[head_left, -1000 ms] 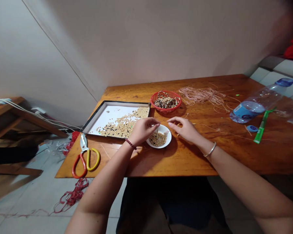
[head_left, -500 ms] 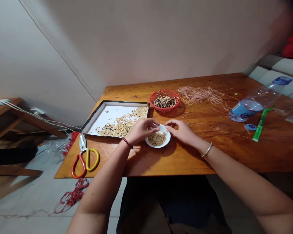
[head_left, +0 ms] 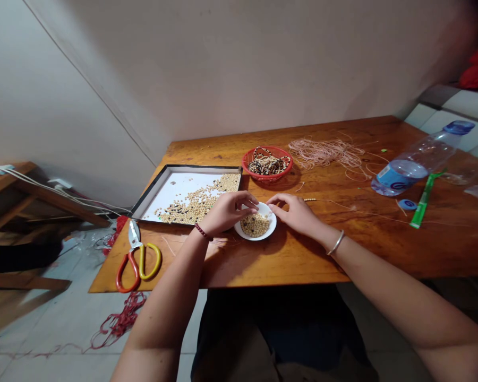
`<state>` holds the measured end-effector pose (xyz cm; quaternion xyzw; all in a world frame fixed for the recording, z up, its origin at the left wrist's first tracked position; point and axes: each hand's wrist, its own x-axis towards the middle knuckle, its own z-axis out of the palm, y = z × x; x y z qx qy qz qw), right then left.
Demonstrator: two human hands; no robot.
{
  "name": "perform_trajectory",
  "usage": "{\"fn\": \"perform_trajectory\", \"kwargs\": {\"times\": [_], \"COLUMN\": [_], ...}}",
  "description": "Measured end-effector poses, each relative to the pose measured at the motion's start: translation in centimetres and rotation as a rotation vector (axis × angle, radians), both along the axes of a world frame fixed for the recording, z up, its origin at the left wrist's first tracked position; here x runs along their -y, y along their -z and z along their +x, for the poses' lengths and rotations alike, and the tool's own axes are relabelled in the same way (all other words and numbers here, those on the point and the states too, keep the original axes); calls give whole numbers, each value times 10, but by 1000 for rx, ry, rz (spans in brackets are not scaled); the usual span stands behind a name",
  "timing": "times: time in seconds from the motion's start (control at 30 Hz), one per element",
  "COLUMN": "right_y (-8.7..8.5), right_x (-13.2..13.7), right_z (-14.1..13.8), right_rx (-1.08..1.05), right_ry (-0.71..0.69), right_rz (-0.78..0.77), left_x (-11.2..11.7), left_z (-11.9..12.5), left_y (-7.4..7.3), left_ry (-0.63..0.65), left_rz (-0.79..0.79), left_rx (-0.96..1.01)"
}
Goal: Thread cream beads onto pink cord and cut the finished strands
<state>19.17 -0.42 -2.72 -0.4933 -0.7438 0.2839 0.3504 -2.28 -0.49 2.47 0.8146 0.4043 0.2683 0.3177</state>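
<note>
A small white plate holding tan beads with a few dark ones sits on the wooden table, between my hands. My left hand curves over the plate's left rim, its fingertips above the beads, and whatever they may pinch is hidden. My right hand lies at the plate's right side, fingertips at the rim. A short string of beads on a thin cord lies just beyond my right hand.
A black-framed white tray of scattered beads stands left of the plate, and a red basket of beaded strands stands behind it. Also on the table are pink cord, orange-and-yellow scissors, a plastic water bottle and a green strip.
My hands have closed in around the plate, with my right hand now at its rim. The thin upright stick seen earlier in the plate no longer shows. The whole view has shifted slightly.
</note>
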Motion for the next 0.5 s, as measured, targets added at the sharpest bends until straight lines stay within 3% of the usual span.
{"fn": "perform_trajectory", "kwargs": {"times": [0.5], "right_y": [0], "right_x": [0], "right_z": [0], "right_rx": [24], "right_ry": [1], "right_rz": [24], "left_x": [-7], "left_z": [-6], "left_y": [4], "left_ry": [-20], "left_rz": [49], "left_rx": [27]}}
